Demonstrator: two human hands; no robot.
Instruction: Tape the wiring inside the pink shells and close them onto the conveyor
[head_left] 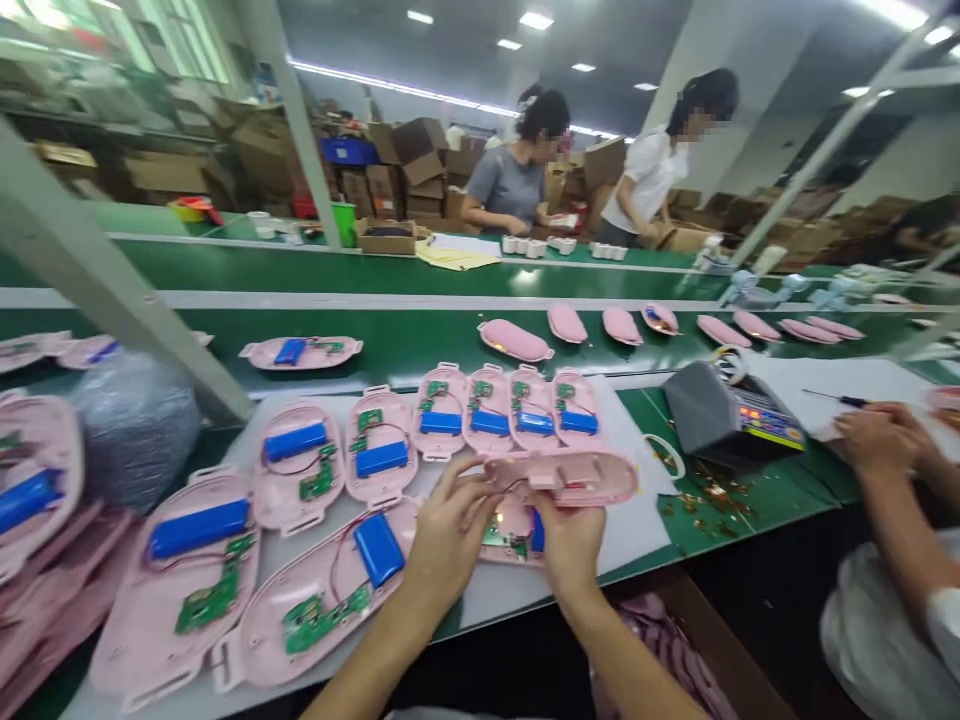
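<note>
My left hand (450,525) and my right hand (574,540) are both closed on a pink plastic shell half (600,478), tilted so its inner side shows. The left fingers pinch its left end, where thin wires run; the right hand grips it from below. Under it lies another pink shell half with a green circuit board and a blue battery (538,532), partly hidden by my hands. Just behind stand several open shells with boards and blue batteries, among them one shell (533,390). Larger open shells (300,465) lie to the left of my hands.
A grey tape dispenser (705,415) stands at the right, with brassy bits (712,500) scattered before it. Closed pink shells (517,340) lie on the green belt behind. A co-worker's hands (877,440) are at far right. A slanted post (127,270) rises at left.
</note>
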